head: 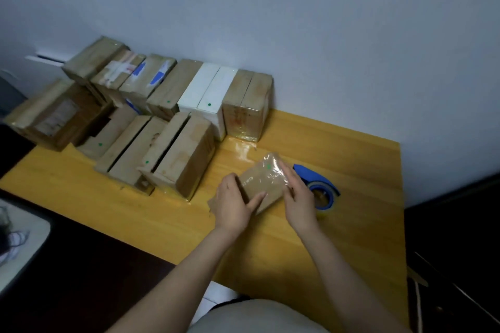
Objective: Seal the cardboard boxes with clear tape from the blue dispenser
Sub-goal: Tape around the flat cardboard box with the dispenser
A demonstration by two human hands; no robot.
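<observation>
Holding the box (257,186) between both hands, I have it just above the table (351,224), tilted, with its far end raised. My left hand (234,203) grips the near left end: the thumb lies across the top face and the fingers curl round the left edge, close together. My right hand (299,194) is on the right side, fingers pressed together and fairly straight along that edge, the thumb resting on the top face. I cannot tell whether the fingertips reach under the box.

Clear tape (276,170) shines over the far end of the box, wrinkled, and a green dot (268,167) shows through it near the far corner.

The dispenser (324,189) lies on the table just right of the box, partly hidden behind my right hand, its blue roll facing up.

At the back left, other boxes (173,154) stand packed in two rows. The rear row touches the wall (324,62) and includes two white boxes (208,89). Several in the front row have a dark gap along the top seam.
</observation>
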